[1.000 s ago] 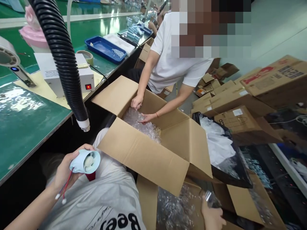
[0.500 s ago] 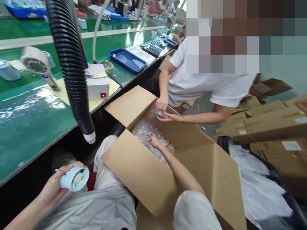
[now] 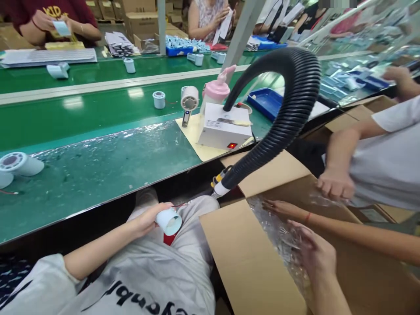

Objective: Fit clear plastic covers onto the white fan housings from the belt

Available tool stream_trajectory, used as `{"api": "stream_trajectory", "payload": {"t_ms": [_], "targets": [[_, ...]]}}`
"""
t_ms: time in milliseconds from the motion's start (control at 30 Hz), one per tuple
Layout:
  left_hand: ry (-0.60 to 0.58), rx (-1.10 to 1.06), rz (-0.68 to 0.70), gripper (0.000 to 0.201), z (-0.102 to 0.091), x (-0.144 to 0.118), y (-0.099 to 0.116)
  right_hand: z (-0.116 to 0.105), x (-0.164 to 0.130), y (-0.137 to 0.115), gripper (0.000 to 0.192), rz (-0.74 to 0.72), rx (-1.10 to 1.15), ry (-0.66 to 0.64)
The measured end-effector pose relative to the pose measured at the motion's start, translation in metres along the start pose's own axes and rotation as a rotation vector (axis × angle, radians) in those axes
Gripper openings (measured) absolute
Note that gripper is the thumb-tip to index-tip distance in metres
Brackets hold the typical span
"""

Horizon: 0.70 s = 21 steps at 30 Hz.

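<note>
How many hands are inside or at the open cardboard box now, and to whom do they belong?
3. The wearer's right hand lies on the clear plastic parts inside the cardboard box. The co-worker's one hand is above the far flap, the other reaches in. More may be hidden.

Long green tabletop (image 3: 98,113) runs across the workshop, its near section glossy with reflected overhead light. A pale upright post (image 3: 161,26) rises behind it. Stacked cardboard cartons (image 3: 138,8) line the far side.
</note>
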State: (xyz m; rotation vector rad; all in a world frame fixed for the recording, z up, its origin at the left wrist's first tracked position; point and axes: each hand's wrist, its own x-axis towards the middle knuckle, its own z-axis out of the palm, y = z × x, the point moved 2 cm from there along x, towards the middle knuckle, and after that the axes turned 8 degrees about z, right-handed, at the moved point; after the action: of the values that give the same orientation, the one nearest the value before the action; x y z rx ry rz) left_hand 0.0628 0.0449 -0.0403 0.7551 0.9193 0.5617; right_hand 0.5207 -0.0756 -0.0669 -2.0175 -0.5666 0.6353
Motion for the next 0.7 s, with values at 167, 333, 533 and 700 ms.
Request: {"api": "stream_trajectory", "payload": {"t_ms": [167,333,533,700], "targets": [[-0.077,0.151,-0.010,0.044,0.004,0.002,0.002,0.057,-0.111,-0.056,0.050,-0.366,0.180,-0.561],[-0.206,0.353,0.057,0.038,0.002,-0.005,0.019,0.156,-0.195,-0.093,0.045,-0.974,-0.392,-0.490],[-0.224,0.689,0.450,0.017,-0.006,-0.019,0.036,0.200,-0.198,-0.107,0.021,-0.974,-0.539,-0.485],[-0.173,0.848,0.822,0.045,-0.020,-0.021,0.028,0.199,-0.198,-0.114,0.021,-0.667,-0.080,-0.798]]}}
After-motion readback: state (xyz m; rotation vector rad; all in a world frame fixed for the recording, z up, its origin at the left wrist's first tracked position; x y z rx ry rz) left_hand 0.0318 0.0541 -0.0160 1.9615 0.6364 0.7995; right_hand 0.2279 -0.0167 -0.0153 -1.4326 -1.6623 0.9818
